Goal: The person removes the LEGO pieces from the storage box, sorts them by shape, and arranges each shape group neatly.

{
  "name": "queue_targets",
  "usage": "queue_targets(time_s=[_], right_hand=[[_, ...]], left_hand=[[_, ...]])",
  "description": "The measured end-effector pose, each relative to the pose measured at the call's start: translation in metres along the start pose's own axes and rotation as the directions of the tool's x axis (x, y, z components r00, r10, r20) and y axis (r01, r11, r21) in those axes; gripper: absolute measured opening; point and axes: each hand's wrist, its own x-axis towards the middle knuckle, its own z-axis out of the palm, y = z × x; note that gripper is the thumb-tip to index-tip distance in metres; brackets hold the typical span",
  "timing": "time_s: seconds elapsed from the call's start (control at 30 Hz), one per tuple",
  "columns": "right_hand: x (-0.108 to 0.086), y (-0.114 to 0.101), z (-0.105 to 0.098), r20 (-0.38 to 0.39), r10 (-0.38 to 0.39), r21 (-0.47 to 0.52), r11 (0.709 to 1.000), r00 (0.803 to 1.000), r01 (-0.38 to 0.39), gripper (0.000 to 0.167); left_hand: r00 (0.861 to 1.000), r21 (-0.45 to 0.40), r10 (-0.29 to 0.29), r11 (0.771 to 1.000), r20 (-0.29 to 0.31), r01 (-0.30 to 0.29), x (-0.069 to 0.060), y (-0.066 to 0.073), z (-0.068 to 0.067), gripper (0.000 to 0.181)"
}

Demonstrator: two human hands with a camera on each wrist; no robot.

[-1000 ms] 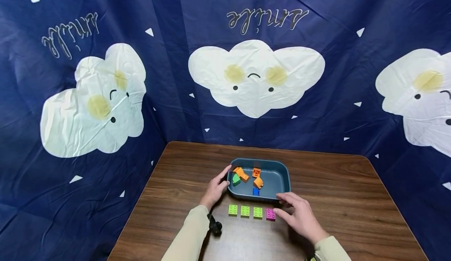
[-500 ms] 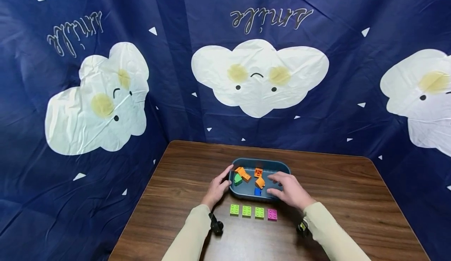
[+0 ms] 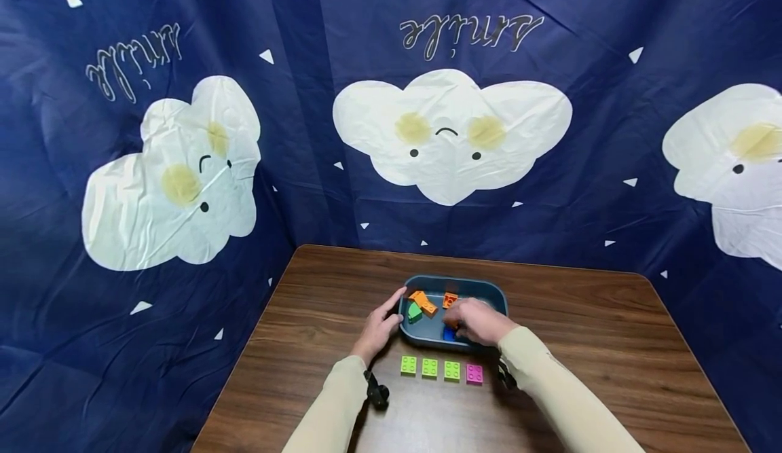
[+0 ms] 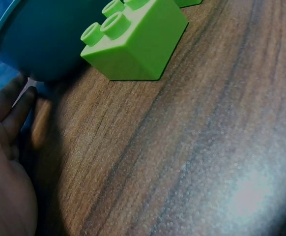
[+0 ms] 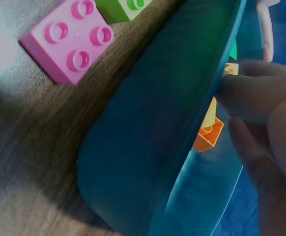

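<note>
A dark teal bin [image 3: 482, 346] sits on the table with loose toy building bricks inside. My left hand [image 3: 377, 329] holds its left end, thumb and index finger at the rim. My right hand [image 3: 479, 320] reaches down inside, fingers curled over the spot beside a blue brick [image 3: 449, 334] and largely covering an orange brick there. In the right wrist view the fingertips are partly behind the bin's rim, so whether they grip that brick is hidden. An upturned orange brick [image 3: 449, 299], more orange bricks [image 3: 426, 305] and a green brick [image 3: 414, 312] lie nearby in the bin.
In front of the bin, a row on the wooden table [image 3: 318, 290] holds lime green bricks [image 3: 430, 368], the left one [image 4: 133, 49] close to my left wrist, and a magenta brick [image 3: 474, 374] at its right end. A blue curtain [image 3: 293, 134] hangs behind.
My right hand has moved from beside the magenta brick up and left over the bin's front rim, then down among the bricks inside. My left hand stays at the bin's left end.
</note>
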Motion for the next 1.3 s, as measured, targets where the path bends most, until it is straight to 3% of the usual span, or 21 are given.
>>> queue_targets(time_s=[0.23,0.57,0.63,0.87,1.3], right_hand=[[0.010,0.001,0.005,0.122,-0.023,-0.038,0.999,0.992,0.028,0.031],[0.016,-0.001,0.011,0.171,0.054,-0.072,0.996,0.984,-0.042,0.046],[0.017,-0.001,0.012,0.172,0.055,-0.087,0.995,0.983,-0.041,0.043],[0.019,-0.001,0.012,0.154,0.057,-0.108,0.993,0.986,-0.041,0.010],[0.017,0.001,0.012,0.143,0.093,-0.039,0.995,0.985,-0.088,0.008]], left_hand=[[1.000,0.005,-0.006,1.000,-0.004,0.006,0.000,0.002,0.000,0.066],[1.000,0.001,-0.002,1.000,-0.015,0.002,0.000,0.001,0.001,0.065],[1.000,0.005,-0.006,1.000,-0.015,0.006,0.000,0.001,0.001,0.065],[1.000,-0.001,-0.005,1.000,-0.008,0.005,0.000,0.000,0.000,0.065],[1.000,-0.006,0.002,1.000,-0.010,-0.002,-0.001,0.002,0.000,0.065]])
